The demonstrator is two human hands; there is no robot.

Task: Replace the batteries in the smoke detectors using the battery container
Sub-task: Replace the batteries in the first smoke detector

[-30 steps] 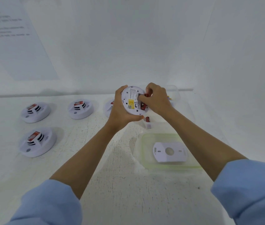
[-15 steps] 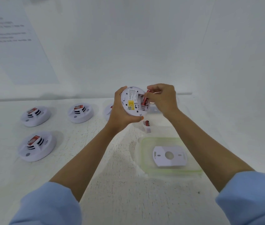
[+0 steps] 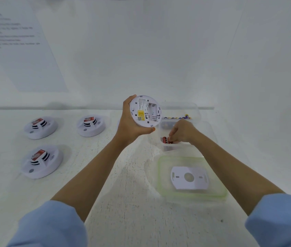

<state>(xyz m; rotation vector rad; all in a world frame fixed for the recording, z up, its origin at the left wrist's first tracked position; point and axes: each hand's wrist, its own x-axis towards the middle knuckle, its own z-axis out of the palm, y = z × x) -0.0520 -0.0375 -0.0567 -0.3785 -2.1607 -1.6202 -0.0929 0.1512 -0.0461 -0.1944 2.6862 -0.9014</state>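
- Left hand point(image 3: 130, 125) grips upturned smoke detector point(image 3: 145, 111), bay empty: hold it steady.
- Right hand point(image 3: 182, 131) pinches red battery point(image 3: 165, 139) inside tub point(image 3: 173, 147): likely spent, keep apart from fresh cells.

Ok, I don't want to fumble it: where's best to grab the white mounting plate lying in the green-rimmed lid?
Likely from above: the mounting plate lies flat inside the green-rimmed lid, whose raised rim blocks a sideways approach. Hook a finger through its centre hole and pinch against an outer edge.
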